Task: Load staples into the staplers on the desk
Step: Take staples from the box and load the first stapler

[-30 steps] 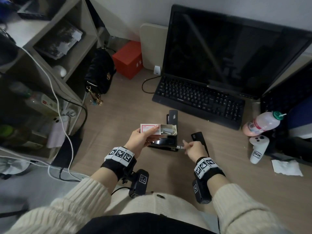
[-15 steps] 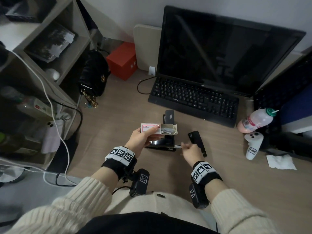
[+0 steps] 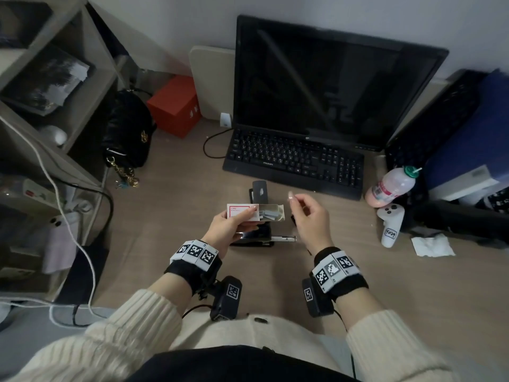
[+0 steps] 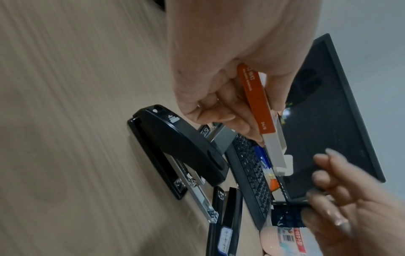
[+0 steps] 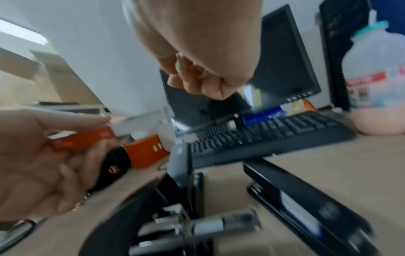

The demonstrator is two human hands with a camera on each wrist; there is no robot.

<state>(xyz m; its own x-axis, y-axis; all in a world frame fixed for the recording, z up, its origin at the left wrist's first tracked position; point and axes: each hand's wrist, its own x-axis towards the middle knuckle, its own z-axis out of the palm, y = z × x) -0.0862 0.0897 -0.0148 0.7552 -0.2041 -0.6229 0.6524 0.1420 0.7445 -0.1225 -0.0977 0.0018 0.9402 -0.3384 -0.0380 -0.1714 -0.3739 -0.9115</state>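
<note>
Staple box (image 3: 254, 213) slid open, grey staple strips (image 3: 269, 215) inside, left hand (image 3: 228, 230) gripping

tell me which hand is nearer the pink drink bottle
Right. The right hand is raised above the desk beside the open staple box, apart from the pink drink bottle off to its right. The left hand holds the box, farther left.

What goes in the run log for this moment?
left hand: holds open red-and-white staple box | right hand: raised, empty | black stapler: metal tray out
</note>
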